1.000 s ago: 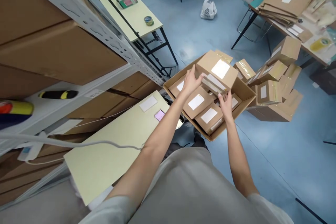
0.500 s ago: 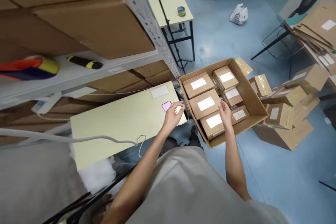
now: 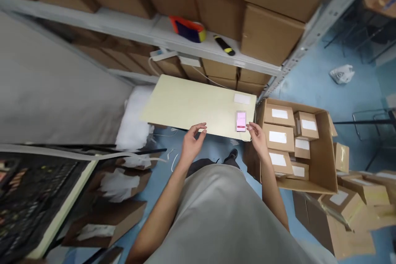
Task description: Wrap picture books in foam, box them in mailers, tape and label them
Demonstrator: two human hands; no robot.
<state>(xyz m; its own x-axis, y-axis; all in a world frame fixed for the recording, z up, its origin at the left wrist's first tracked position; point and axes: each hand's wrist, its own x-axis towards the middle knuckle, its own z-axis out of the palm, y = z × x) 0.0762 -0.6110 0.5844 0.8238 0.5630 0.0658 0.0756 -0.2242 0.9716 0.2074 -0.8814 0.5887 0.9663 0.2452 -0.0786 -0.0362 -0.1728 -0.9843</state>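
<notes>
My left hand [image 3: 193, 142] hovers at the front edge of a pale yellow table [image 3: 188, 101], fingers curved and apart, holding nothing. Close to the table's right end is my right hand [image 3: 257, 137], also empty with fingers apart. Its fingertips come near a smartphone [image 3: 240, 121] with a lit pink and white screen, lying on the table; I cannot tell whether they touch it. Behind the phone lies a white card [image 3: 241, 98]. To the right stands a large open carton [image 3: 324, 152] holding several small brown boxes [image 3: 280, 137] with white labels.
A metal shelf [image 3: 260, 64] with cartons runs behind the table, carrying a black and yellow tool [image 3: 224, 45]. More labelled boxes [image 3: 338, 198] are piled at lower right. White wrapping [image 3: 136, 119] sits at the table's left. A white plastic bag [image 3: 342, 74] lies on the floor.
My view has turned left, from the carton toward the table. My hands have moved from beside and over the carton to the table's front edge, still empty.
</notes>
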